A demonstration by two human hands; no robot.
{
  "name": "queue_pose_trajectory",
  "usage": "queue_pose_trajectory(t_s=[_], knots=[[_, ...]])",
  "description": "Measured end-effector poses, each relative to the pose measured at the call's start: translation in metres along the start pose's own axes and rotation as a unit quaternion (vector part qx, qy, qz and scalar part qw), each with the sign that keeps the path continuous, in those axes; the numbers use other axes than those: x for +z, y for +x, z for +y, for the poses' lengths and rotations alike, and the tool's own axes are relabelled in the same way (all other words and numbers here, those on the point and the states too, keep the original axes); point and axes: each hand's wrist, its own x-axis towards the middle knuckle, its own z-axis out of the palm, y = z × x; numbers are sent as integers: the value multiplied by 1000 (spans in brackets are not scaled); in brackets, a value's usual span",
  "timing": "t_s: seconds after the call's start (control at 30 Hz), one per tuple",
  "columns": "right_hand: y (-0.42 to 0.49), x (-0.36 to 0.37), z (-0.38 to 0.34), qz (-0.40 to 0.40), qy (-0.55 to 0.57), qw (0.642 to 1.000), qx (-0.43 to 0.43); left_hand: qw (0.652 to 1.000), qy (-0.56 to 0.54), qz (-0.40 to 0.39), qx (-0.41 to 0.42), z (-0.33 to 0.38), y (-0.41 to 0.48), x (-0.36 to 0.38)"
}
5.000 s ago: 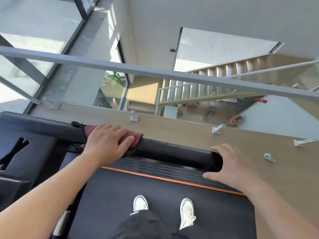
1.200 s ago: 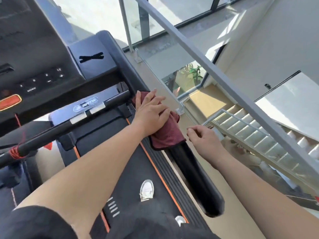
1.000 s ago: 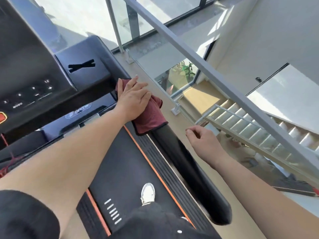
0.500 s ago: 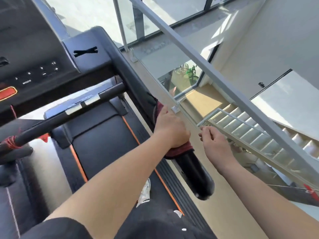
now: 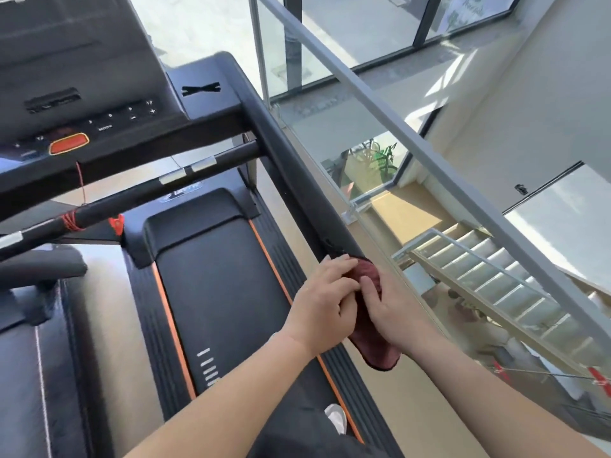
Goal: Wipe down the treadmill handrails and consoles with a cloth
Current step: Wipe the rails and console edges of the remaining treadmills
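Head view: the person stands on the treadmill belt (image 5: 224,292) and looks down its right side. The dark red cloth (image 5: 375,348) is at the near end of the right handrail (image 5: 297,180), above the right edge of the deck. Part of it is bunched on top of the rail and a loose flap hangs off the outer side.

Both hands are together on the cloth, touching each other. The left hand (image 5: 322,302) is curled over the cloth and the rail from the belt side, with its fingertips reaching onto the bare black rail just ahead of the cloth. The right hand (image 5: 393,312) lies on the cloth from the outer side with its fingers laid across it. I cannot tell whether its thumb grips underneath.

With the cloth at the very end of this rail, the pass along the right handrail looks about finished. The hands seem busy regathering the cloth or passing it over rather than rubbing. No streaks or dust show on the black surface, so I cannot tell how clean the rail is.

What looks left is most of the machine's front and far side. That means the console (image 5: 82,94) at the far left corner with its orange-red button (image 5: 68,143), the crossbar (image 5: 148,190) below it, and the padded left handrail (image 5: 39,262) at the left edge. No hand or cloth is near any of them. A glass railing (image 5: 413,137) runs close along the right side, beyond the rail.
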Motion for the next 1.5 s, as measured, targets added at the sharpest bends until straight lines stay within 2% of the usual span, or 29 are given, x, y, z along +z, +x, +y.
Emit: queue_pose_trajectory(t_s=[0.1,0.17,0.23,0.37,0.53,0.67,0.83,0.97,1.07,1.37,1.5], knots=[[14,21,-22,42,-225,974,5,993,18,46,-105,-21,3,-25],[31,29,-43,68,-320,944,-42,986,17,58,-157,-34,14,-43],[61,36,-63,89,-360,925,-80,980,16,56,-189,-50,24,-59],[122,45,-113,91,-384,914,-97,967,15,37,-251,-86,46,-91],[206,46,-182,91,-326,934,-114,957,11,30,-288,-129,76,-123],[260,42,-233,96,-313,937,-120,952,-5,11,-307,-151,99,-137],[296,37,-250,65,-278,942,-177,948,-33,2,-318,-167,106,-140],[279,27,-221,53,-213,959,-180,941,-50,-29,-332,-154,98,-127],[244,25,-191,48,-203,967,-146,939,-52,-43,-336,-136,91,-114],[117,19,-92,29,-97,990,-95,910,-73,-91,-398,-45,50,-55],[70,14,-47,26,-63,993,-96,896,-20,-123,-427,-12,45,-37]])
